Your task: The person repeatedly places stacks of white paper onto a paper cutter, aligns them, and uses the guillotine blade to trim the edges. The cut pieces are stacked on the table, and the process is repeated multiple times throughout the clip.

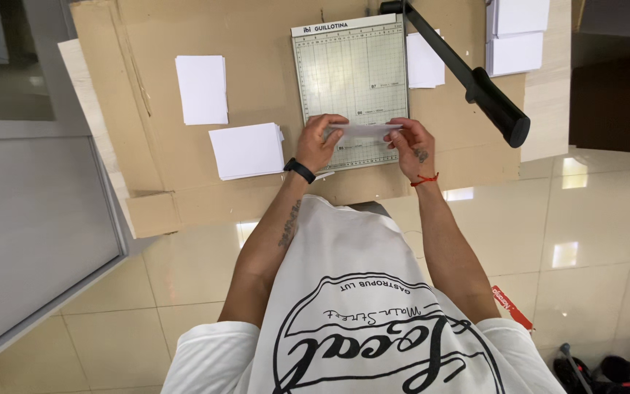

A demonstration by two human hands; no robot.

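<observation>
My left hand (319, 142) and my right hand (411, 146) hold a thin stack of white paper sheets (367, 131) by its two ends, just above the near edge of a pale green gridded guillotine paper cutter (351, 69). The cutter's black blade arm (468, 73) is raised and swung out to the right, its thick handle pointing toward the table's right edge. A black band is on my left wrist, a red cord on my right.
The cutter rests on a brown cardboard sheet (154, 160) covering a table. White paper stacks lie at left (202, 89), near left (247, 150), right of the cutter (424, 62) and at the far right (517, 33). Glossy tiled floor lies below.
</observation>
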